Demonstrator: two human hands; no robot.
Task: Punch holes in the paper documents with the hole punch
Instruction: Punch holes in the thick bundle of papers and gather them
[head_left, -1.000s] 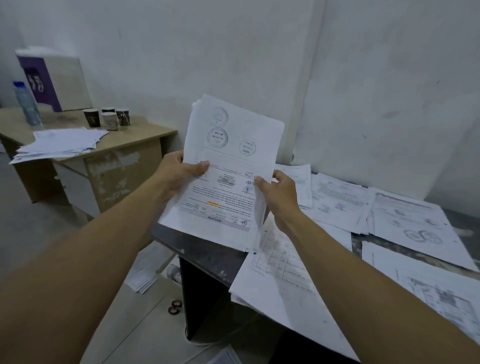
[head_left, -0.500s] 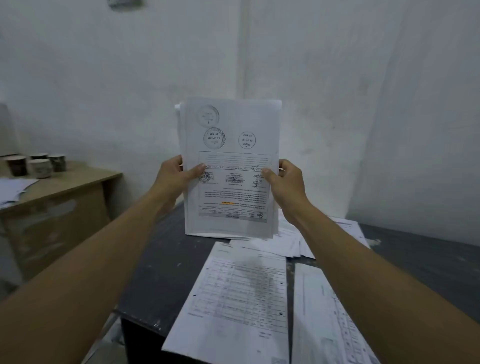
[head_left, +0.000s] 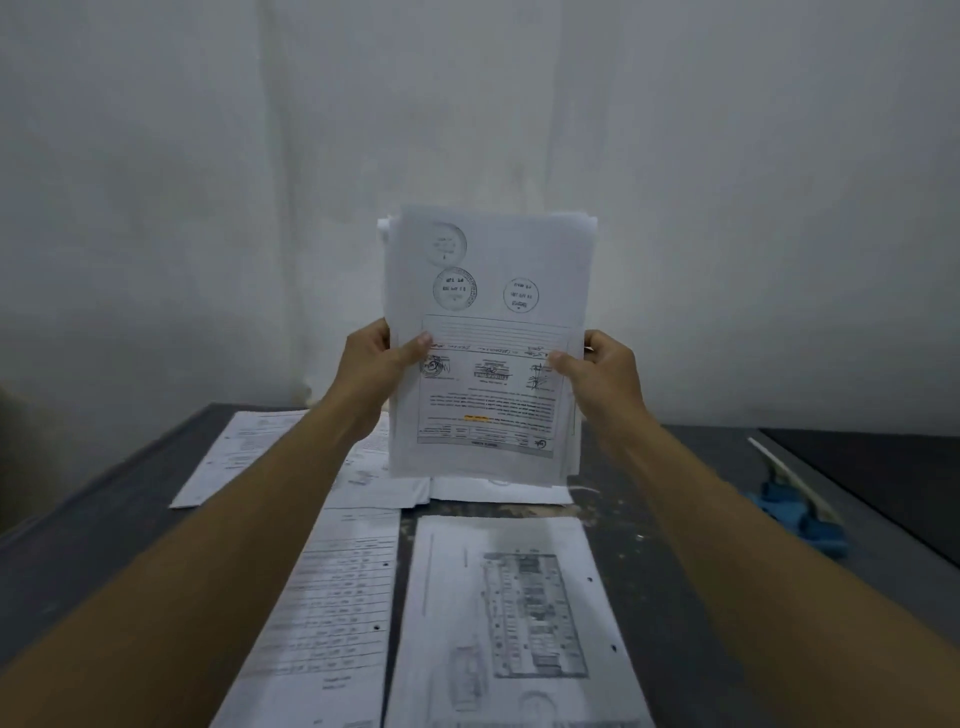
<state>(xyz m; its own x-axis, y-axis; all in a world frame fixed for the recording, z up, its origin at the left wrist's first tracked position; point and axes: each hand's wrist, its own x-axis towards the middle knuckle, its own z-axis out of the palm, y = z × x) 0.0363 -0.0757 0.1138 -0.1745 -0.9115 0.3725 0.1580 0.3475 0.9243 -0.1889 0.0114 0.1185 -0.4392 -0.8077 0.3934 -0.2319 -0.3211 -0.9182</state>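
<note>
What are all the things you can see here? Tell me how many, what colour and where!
held stack of papers: one stack, white with round stamps, upright above the table, print upside down
sheet with a drawing: one, white, flat on the table in front, punched holes along its right edge
sheet with a grid: one, white, flat to the left of it, holes along its right edge
other loose sheets: several, white, further back on the table
table: one, dark grey
blue object: one, at the right; too blurred to name
wall: white, behind
left hand: grips the stack's left edge
right hand: grips its right edge
</note>
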